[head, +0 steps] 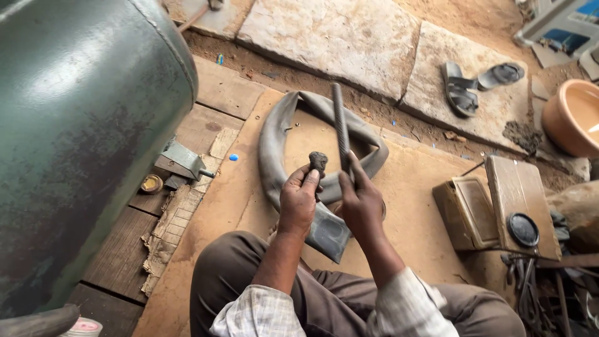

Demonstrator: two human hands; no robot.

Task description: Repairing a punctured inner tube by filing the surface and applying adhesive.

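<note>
We sit on the ground and look down at our two hands. Our left hand (297,201) is closed around a small dark lump (318,161). The lump sticks up above our thumb and fingers. Our right hand (360,203) is closed around a long dark metal rod (340,128). The rod points up and away from us, and its top end is over the far side of the tube.

Both hands are just above a black rubber tube (274,143). The tube lies in a big loop on a flat brown board (412,187). One flat part of the tube (329,232) comes toward us and rests by our knee, under our hands. The two hands are close together but we cannot tell if they touch.

On our left is a big round green tank (81,125). A small grey metal block (182,160) sits beside it on the wooden planks (218,93). On our right are two small brown boxes (493,206), and a round black lid (523,229) lies on one of them. Some dark tools (549,287) lie near them. Far away, two grey sandals (474,84) sit on a flat stone (337,37). An orange bowl (571,115) is at the right edge.
</note>
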